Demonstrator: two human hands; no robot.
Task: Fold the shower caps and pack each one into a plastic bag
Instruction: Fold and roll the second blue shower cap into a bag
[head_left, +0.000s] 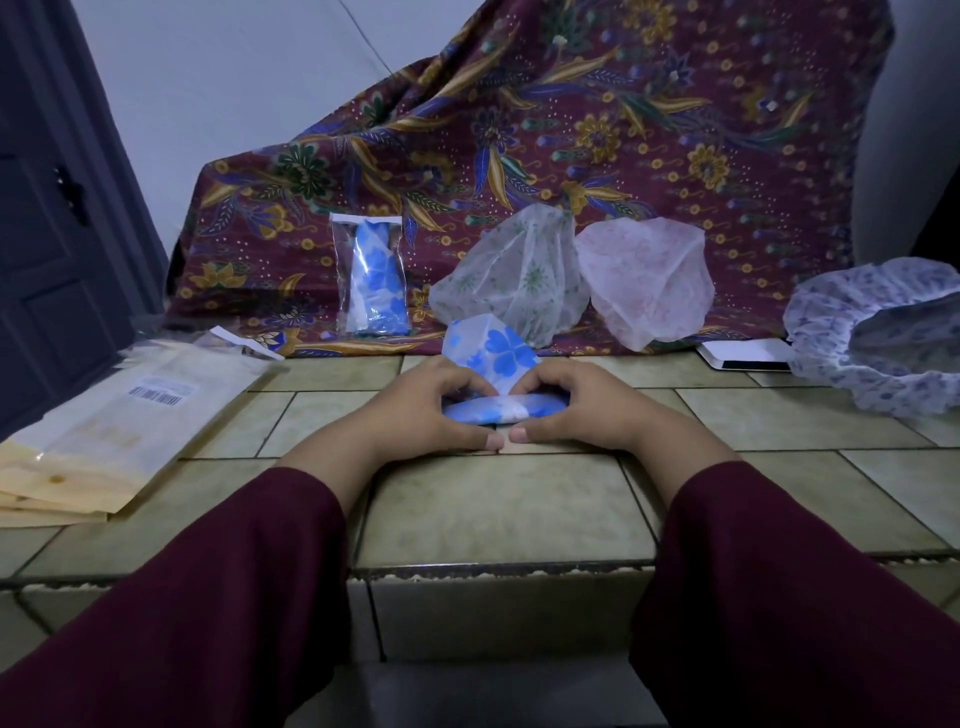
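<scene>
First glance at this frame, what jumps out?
Dead centre, the left hand and right hand grip a blue-flowered white shower cap being rolled on the tiled ledge. Behind hangs a big maroon batik cloth; leaning against it, left of centre, stands a clear plastic bag holding a packed blue-flowered cap. Three unfolded caps lie to the right, and a stack of cream packets sits far left.
</scene>
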